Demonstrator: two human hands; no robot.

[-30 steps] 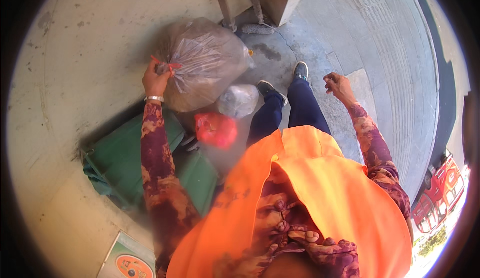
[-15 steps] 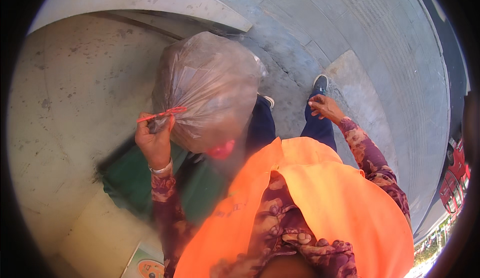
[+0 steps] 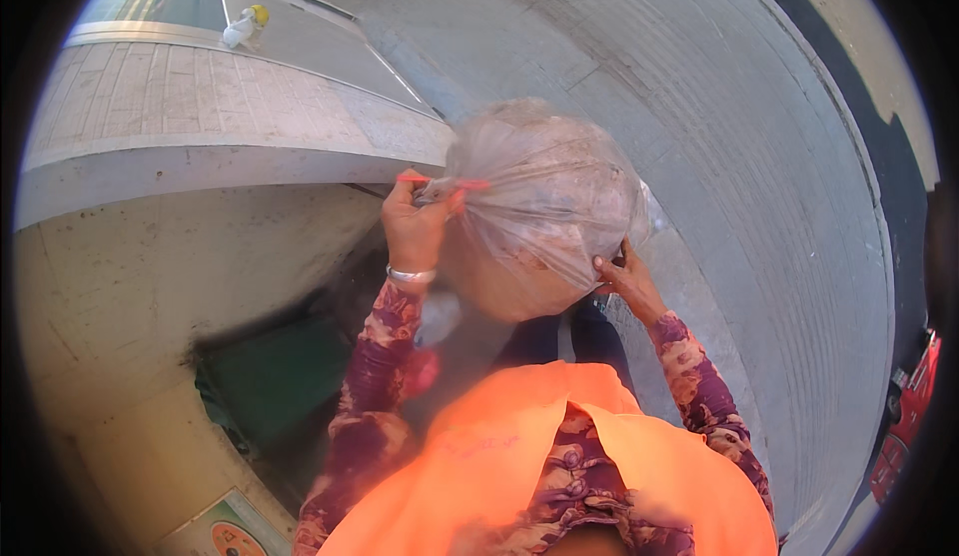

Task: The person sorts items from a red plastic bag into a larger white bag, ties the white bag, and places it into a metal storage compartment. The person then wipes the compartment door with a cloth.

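My left hand (image 3: 420, 211) is closed on the neck of a large translucent plastic bag (image 3: 539, 196), at its red tie (image 3: 470, 184). My right hand (image 3: 627, 276) grips the bag's lower right side, thumb on the plastic and some fingers hidden behind it. The bulging bag is held up in front of me, over my legs. Below it, beside my left forearm, lie a smaller pale bag (image 3: 438, 321) and a pink bag (image 3: 420, 371), both hazy in the picture. A green folded thing (image 3: 265, 361) sits farther left.
A pale wall (image 3: 120, 296) is on my left, with a ledge (image 3: 150, 96) above. A small white thing with a yellow top (image 3: 243, 26) is at upper left. Grey pavement (image 3: 749, 176) curves round the right, and a red vehicle (image 3: 904, 421) shows at the far right edge.
The large bag has moved up and right with my left hand. My right hand has come from hanging free to gripping the bag's side. The view has turned, showing more pavement and ledge.
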